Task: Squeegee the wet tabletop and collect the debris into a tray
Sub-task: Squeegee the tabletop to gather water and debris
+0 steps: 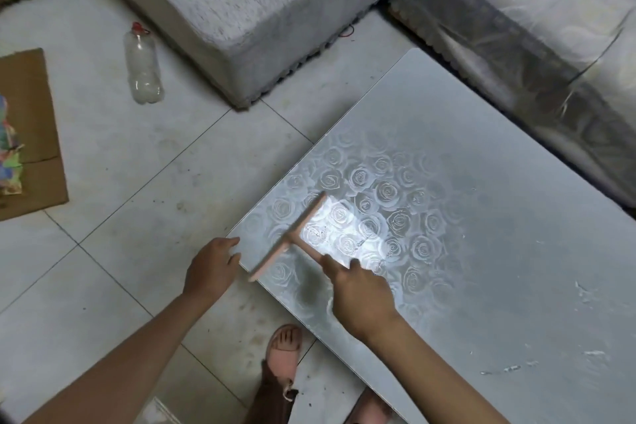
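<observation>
A low table with a shiny rose-patterned top [481, 217] fills the right half of the head view. My right hand [358, 293] grips the handle of a pink squeegee [292, 234], whose blade lies on the tabletop near the left corner. My left hand [211, 268] hangs just off that corner with relaxed fingers, its fingertips at the table's edge, holding nothing. Streaks of water and white bits [585, 296] lie on the right part of the top. No tray is in view.
A tiled floor [120, 182] lies to the left. On it stand a clear plastic bottle [142, 65] and flat cardboard [31, 134]. A grey covered block [241, 10] and a sofa [533, 27] border the table. My sandalled feet [284, 351] are below the table's edge.
</observation>
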